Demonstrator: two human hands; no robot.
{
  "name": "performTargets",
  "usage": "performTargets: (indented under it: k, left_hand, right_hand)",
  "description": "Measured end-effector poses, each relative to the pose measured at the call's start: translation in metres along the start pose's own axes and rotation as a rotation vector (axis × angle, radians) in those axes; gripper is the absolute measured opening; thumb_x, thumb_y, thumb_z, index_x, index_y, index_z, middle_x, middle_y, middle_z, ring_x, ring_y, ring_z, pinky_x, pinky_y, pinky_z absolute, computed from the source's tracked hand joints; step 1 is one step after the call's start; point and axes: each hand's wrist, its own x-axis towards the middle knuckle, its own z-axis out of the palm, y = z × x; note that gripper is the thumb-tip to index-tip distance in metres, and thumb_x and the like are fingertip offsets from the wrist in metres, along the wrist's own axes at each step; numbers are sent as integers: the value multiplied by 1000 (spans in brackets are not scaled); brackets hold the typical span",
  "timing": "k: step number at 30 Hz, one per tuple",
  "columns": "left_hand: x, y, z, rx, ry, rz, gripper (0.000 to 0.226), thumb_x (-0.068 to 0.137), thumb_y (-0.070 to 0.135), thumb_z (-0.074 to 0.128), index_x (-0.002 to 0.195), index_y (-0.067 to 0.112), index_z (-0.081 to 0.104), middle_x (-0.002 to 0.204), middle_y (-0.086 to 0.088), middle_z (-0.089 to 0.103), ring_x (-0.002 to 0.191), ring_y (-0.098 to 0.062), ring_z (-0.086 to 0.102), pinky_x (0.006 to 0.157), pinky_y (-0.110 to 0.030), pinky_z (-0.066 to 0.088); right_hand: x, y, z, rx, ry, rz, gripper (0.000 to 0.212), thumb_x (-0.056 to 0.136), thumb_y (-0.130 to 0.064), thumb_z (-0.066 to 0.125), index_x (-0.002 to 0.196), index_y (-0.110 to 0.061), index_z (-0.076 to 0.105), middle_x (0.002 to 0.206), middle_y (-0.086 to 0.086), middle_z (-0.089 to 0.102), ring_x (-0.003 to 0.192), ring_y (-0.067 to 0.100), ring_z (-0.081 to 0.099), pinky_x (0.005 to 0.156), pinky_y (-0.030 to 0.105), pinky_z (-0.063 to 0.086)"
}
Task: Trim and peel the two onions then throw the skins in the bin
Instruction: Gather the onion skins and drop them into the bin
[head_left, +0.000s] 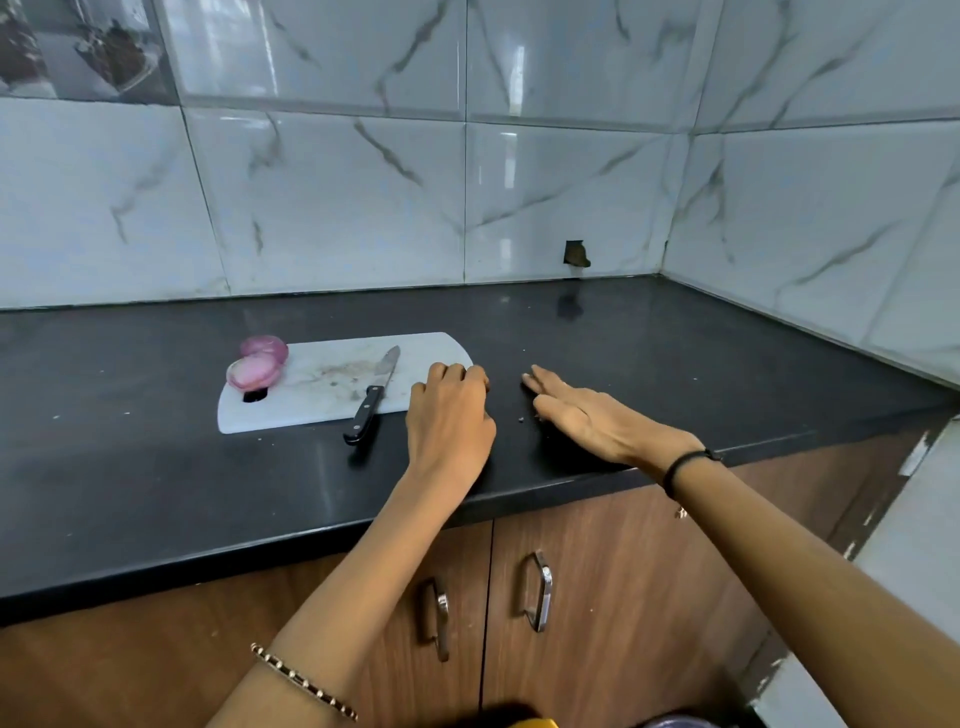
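Observation:
Two peeled purple onions (258, 362) sit together at the left end of a white cutting board (322, 410) on the black counter. A black-handled knife (371, 397) lies across the board, its handle over the near edge. My left hand (451, 415) rests knuckles-up at the board's right edge with its fingers curled under; whatever is beneath it is hidden. My right hand (587, 415) lies flat on the counter a little to the right, fingers stretched out and together. A few small skin crumbs (522, 419) lie between the two hands.
The black counter (675, 353) runs into a tiled corner at the right. Below its front edge are wooden cabinet doors with metal handles (540, 592). A yellow object (532, 723) and a purplish one (670, 721) show at the bottom edge.

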Motion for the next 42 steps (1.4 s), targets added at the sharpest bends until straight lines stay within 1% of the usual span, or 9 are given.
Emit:
performTargets:
  k: [2, 6, 8, 12, 16, 23, 27, 33, 42]
  left_hand:
    - [1, -3, 2, -49, -7, -31, 35, 98, 6, 50, 130, 17, 59, 129, -1, 62, 127, -22, 44, 98, -34, 36]
    - [3, -6, 4, -115, -14, -65, 36, 97, 3, 49, 128, 17, 62, 128, -2, 63, 125, -22, 45, 98, -34, 38]
    - [3, -7, 5, -121, 1, -61, 36, 97, 3, 50, 127, 16, 63, 127, -3, 63, 125, -23, 44, 98, -35, 39]
    - [5, -6, 7, -129, 7, -57, 35, 98, 4, 49, 127, 18, 62, 127, -2, 63, 125, -22, 44, 97, -34, 38]
    - [7, -6, 7, -132, 3, -57, 34, 99, 5, 49, 127, 19, 62, 127, 0, 62, 125, -21, 44, 98, -34, 37]
    - [6, -6, 6, -138, -1, -58, 35, 98, 5, 50, 126, 20, 63, 126, 0, 62, 124, -21, 45, 98, -33, 36]
    - [5, -6, 5, -152, 8, -74, 34, 99, 6, 48, 126, 20, 63, 127, 0, 62, 125, -20, 45, 98, -33, 36]
    - [3, -5, 3, -186, 14, -82, 34, 99, 5, 48, 125, 18, 65, 126, -1, 63, 125, -21, 44, 99, -34, 37]
    - [4, -6, 4, -203, 14, -86, 32, 99, 7, 47, 123, 19, 65, 125, -1, 62, 125, -21, 44, 99, -35, 38]
  right_hand:
    - [-7, -5, 1, 22, -23, -63, 52, 110, -40, 26, 161, -32, 21, 167, -19, 12, 153, 6, 17, 115, 16, 8]
    - [-32, -9, -3, 180, -16, -74, 61, 95, -65, 27, 153, -48, 35, 161, -23, 30, 137, 4, 41, 113, 24, 25]
    - [-45, -7, -7, 243, 51, -66, 62, 97, -59, 29, 156, -41, 31, 159, -20, 36, 136, -1, 42, 117, 24, 26]
    - [-58, -2, 4, -93, 100, 62, 54, 111, -32, 27, 153, 3, 33, 165, 13, 24, 154, 16, 15, 120, 19, 10]
    - [-48, -11, 27, -401, 57, 94, 65, 109, -41, 15, 161, -1, 6, 169, 15, -1, 157, 19, -5, 127, 31, -2]
    - [-33, -16, 20, -332, -47, -72, 60, 110, -38, 16, 161, -12, 0, 169, 0, -10, 153, 4, -14, 125, 25, -9]
    - [-26, -4, 4, -119, -23, -148, 60, 108, -43, 39, 161, -19, 23, 169, -7, 13, 152, -2, 7, 118, 12, 1]
    - [-12, 10, -9, 134, 147, -170, 40, 83, -55, 74, 116, -32, 77, 125, -25, 65, 120, -4, 56, 111, 28, 41]
    - [17, -2, -8, 394, 193, -102, 21, 69, -35, 92, 81, -21, 83, 90, -2, 74, 83, 13, 69, 74, 20, 52]
